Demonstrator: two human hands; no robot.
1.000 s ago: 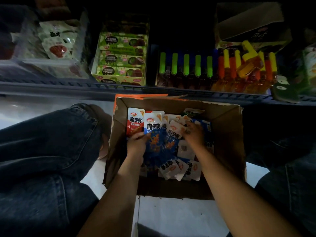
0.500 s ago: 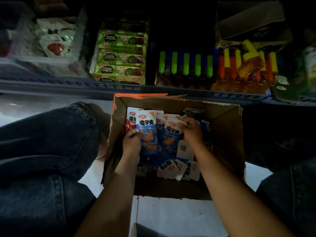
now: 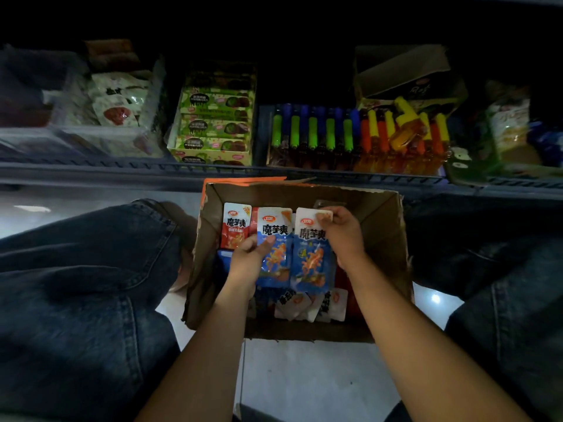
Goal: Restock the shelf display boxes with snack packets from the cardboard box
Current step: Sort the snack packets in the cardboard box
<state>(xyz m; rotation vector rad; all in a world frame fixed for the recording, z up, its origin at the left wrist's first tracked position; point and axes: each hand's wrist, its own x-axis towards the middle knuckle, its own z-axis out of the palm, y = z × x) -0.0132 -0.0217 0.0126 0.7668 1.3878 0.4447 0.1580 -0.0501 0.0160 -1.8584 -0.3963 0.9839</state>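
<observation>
An open cardboard box (image 3: 380, 226) sits on the floor between my knees, below the shelf. My left hand (image 3: 246, 263) grips a blue snack packet (image 3: 275, 248) upright over the box, with a red packet (image 3: 236, 225) standing just behind it on the left. My right hand (image 3: 342, 236) pinches the top corner of a second blue packet (image 3: 310, 257) held upright beside the first. More packets (image 3: 313, 304) lie loose in the box bottom.
The shelf edge (image 3: 122, 166) runs across just behind the box. On it stand a green display box (image 3: 213, 126), a tray of green, blue and orange tubes (image 3: 350, 138), a clear bin of white packets (image 3: 112, 105) and an open carton (image 3: 405, 74). Jeans-clad legs flank the box.
Both hands have risen out of the box with packets. The two blue packets now stand upright side by side, higher than before.
</observation>
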